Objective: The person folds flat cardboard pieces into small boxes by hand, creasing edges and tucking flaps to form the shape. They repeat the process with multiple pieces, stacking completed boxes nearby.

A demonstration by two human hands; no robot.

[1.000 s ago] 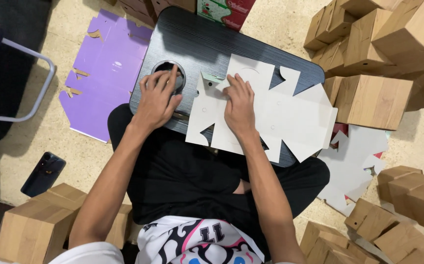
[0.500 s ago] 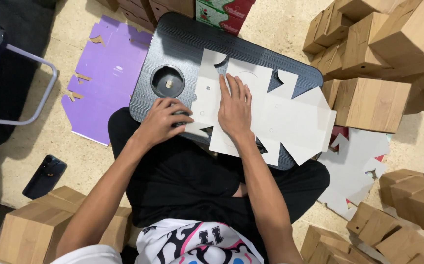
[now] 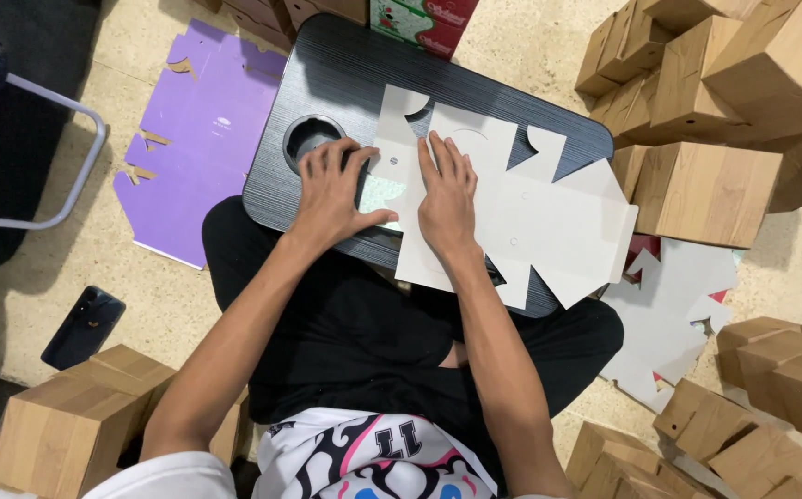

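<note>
A flat white die-cut cardboard box blank (image 3: 549,217) lies unfolded on a small black lap table (image 3: 345,83) across my legs. My right hand (image 3: 447,194) presses flat on the blank's left part, fingers spread. My left hand (image 3: 331,189) rests on the blank's left flap, which is folded up or over beside the table's round cup hole (image 3: 306,137). The thumb of the left hand points toward the right hand.
Wood-patterned folded boxes (image 3: 706,189) are stacked at the right and lower corners. A purple flat box blank (image 3: 193,157) lies on the floor at left, more white blanks (image 3: 673,319) at right. A dark phone (image 3: 84,326) and a chair frame (image 3: 49,157) are left.
The left hand moved from the near edge of the blank up to its left flap by the cup hole. The right hand stayed pressed on the blank, which shifted slightly.
</note>
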